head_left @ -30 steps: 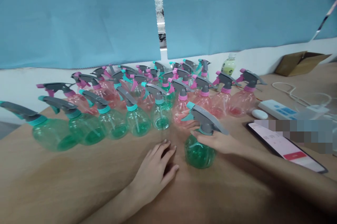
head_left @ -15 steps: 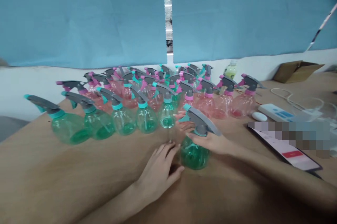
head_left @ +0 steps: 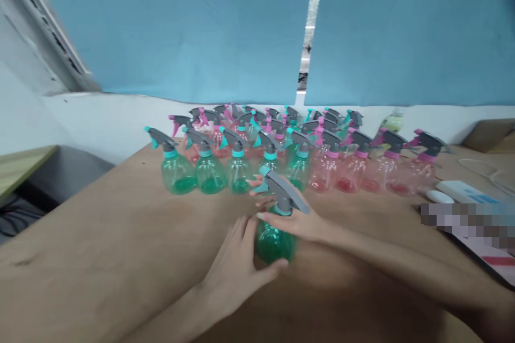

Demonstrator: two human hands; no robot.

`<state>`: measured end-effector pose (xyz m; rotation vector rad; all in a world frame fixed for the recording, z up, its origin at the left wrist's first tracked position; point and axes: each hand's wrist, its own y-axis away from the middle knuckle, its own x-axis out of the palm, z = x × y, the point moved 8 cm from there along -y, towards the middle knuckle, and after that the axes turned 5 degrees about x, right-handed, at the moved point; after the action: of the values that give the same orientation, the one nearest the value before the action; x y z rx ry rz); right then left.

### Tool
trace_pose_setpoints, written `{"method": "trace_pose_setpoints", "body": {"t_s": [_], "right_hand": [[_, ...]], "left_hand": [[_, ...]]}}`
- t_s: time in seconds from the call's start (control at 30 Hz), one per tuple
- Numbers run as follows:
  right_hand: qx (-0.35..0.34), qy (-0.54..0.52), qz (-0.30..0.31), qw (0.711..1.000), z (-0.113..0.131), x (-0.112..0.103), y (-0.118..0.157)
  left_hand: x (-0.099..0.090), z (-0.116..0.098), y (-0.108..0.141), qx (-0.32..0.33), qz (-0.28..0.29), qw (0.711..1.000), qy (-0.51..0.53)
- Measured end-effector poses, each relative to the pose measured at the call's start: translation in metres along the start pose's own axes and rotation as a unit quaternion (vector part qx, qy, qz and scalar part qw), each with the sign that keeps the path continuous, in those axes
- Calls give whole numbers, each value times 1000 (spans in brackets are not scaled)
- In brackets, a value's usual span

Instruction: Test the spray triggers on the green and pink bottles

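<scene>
one spray bottle [head_left: 276,243] steadies best upright, right hand [head_left: 301,223] clamped round its neck, left hand [head_left: 233,260] beside it, thumb and fingers apart, inside the left edge of the surface [head_left: 108,241].

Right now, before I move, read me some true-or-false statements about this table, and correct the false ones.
1. The right hand grips the nearest spray bottle near its neck. True.
2. That bottle has pink trim. False: its trim is turquoise.
3. The left hand curves close beside that bottle's body. True.
4. That bottle lies on its side. False: it is roughly upright.
5. In the front row, pink bottles stand to the right of green bottles in the picture. True.
</scene>
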<state>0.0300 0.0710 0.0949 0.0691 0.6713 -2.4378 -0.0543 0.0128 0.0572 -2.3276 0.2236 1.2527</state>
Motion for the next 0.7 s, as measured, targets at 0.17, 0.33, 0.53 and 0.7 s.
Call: {"method": "trace_pose_setpoints", "body": {"t_s": [0.17,0.33,0.53,0.7], "right_hand": [[-31,-38,73,996,6,66,-38],[-40,23,127,991,12,118,-74],[-76,194,227,951,22,147,-97],[-106,302,187,929,34,129,-137]], "left_hand": [[-45,25,26,-23,-117,992,-37],[-86,70,59,-79,-178,975,-103],[-136,112,95,-121,-227,962,-96],[-177,163,113,-150,-306,935,-100]]}}
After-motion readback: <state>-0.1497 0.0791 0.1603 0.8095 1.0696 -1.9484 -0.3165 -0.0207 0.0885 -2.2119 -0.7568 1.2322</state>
